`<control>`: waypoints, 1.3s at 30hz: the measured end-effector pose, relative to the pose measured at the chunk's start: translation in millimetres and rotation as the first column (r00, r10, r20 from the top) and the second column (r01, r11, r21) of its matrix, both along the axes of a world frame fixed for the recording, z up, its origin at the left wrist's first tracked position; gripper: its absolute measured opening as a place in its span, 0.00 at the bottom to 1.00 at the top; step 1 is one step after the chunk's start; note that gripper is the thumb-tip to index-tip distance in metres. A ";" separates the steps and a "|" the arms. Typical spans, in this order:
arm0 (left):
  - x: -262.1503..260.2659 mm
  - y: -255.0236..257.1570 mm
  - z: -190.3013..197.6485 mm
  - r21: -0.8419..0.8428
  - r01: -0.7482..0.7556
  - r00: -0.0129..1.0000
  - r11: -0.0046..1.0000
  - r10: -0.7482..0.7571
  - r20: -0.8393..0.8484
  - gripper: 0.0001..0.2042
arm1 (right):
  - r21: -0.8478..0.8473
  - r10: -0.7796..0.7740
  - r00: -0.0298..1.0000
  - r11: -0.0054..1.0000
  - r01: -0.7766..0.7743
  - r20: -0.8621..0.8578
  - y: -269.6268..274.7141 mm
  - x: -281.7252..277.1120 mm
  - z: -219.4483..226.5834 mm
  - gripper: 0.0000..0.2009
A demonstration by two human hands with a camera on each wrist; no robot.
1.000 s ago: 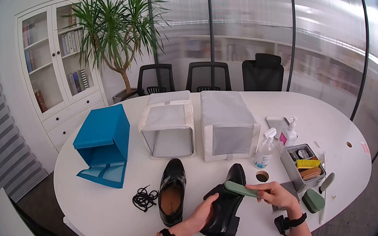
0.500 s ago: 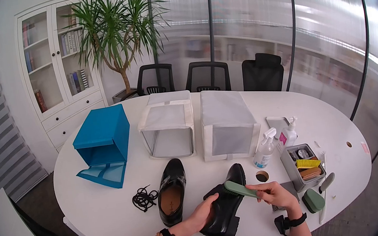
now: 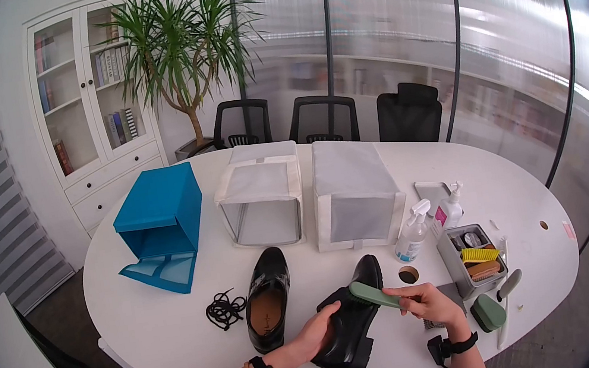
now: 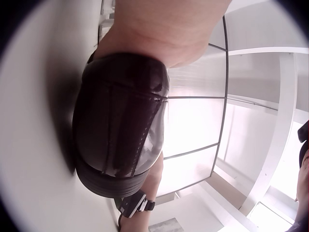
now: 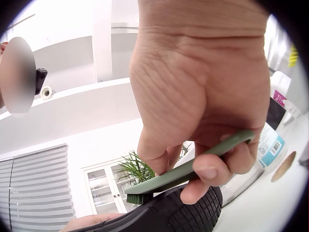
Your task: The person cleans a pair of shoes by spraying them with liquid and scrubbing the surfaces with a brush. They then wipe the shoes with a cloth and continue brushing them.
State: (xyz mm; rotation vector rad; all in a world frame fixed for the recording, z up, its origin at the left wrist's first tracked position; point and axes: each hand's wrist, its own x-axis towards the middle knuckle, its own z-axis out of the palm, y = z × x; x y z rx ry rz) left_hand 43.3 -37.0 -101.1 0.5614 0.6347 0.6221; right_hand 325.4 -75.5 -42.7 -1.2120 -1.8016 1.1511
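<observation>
In the head view a black leather shoe (image 3: 348, 338) lies tipped on its side at the table's front, its toe pointing away. My left hand (image 3: 317, 334) grips it around the opening, thumb on the upper. The left wrist view shows its glossy heel (image 4: 116, 125) close up, below the wrist. My right hand (image 3: 432, 303) pinches a green-handled brush (image 3: 373, 295) by the handle. In the right wrist view the brush's dark green bristles (image 5: 139, 198) rest at the shoe's edge beside the ridged sole (image 5: 198, 208). The matching shoe (image 3: 267, 267) stands upright to the left, without laces.
Black laces (image 3: 226, 310) lie left of the upright shoe. Behind stand a blue fabric box (image 3: 157, 196) and two pale ones. On the right are a spray bottle (image 3: 412, 235), a pump bottle (image 3: 451, 208), a grey bin (image 3: 466, 279) of brushes and a green oval item (image 3: 488, 312).
</observation>
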 end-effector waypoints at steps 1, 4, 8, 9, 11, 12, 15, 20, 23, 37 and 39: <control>0.0 0.1 -0.2 0.000 0.000 1.000 1.000 0.000 0.000 0.26 | -0.001 -0.001 1.000 1.000 0.001 0.002 0.2 0.2 -0.3 0.23; 0.2 0.8 -2.2 0.006 -0.004 1.000 1.000 0.004 0.001 0.26 | -0.010 -0.005 1.000 1.000 0.005 0.008 0.1 0.2 0.3 0.23; 0.0 1.4 -3.2 0.005 0.001 1.000 1.000 -0.001 0.002 0.27 | 0.001 0.000 1.000 1.000 0.000 -0.013 0.0 0.0 -0.8 0.22; -0.1 1.3 -2.8 0.003 0.001 1.000 1.000 -0.001 0.001 0.27 | 0.001 -0.001 1.000 1.000 0.001 -0.013 0.0 0.1 -0.7 0.22; -0.1 1.0 -1.6 0.002 0.000 1.000 1.000 0.000 -0.003 0.27 | -0.004 0.002 1.000 1.000 -0.002 -0.010 0.1 0.4 -0.4 0.21; -0.2 0.9 -1.3 0.001 -0.001 1.000 1.000 0.001 -0.008 0.27 | -0.004 0.002 1.000 1.000 -0.002 -0.011 0.4 0.6 -1.2 0.21; 0.0 1.8 -5.0 0.002 0.002 1.000 1.000 -0.002 0.007 0.26 | 0.006 0.004 1.000 1.000 -0.004 -0.018 1.0 1.1 -3.2 0.20; 0.4 0.4 -2.2 0.013 -0.009 1.000 1.000 0.009 0.002 0.26 | -0.018 -0.003 1.000 1.000 0.003 0.009 1.3 1.4 -2.4 0.20; 0.6 0.0 -1.2 0.015 -0.015 1.000 1.000 0.015 0.004 0.26 | -0.021 -0.006 1.000 1.000 0.006 0.011 1.4 2.0 -3.5 0.20; 0.1 1.1 -1.8 0.009 0.012 1.000 1.000 -0.012 -0.004 0.27 | -0.004 -0.002 1.000 1.000 0.002 0.004 -0.6 -1.3 1.9 0.20; 0.1 0.2 0.6 -0.007 0.004 1.000 1.000 -0.004 -0.016 0.26 | -0.005 -0.002 1.000 1.000 0.002 0.004 -0.8 -1.5 2.2 0.20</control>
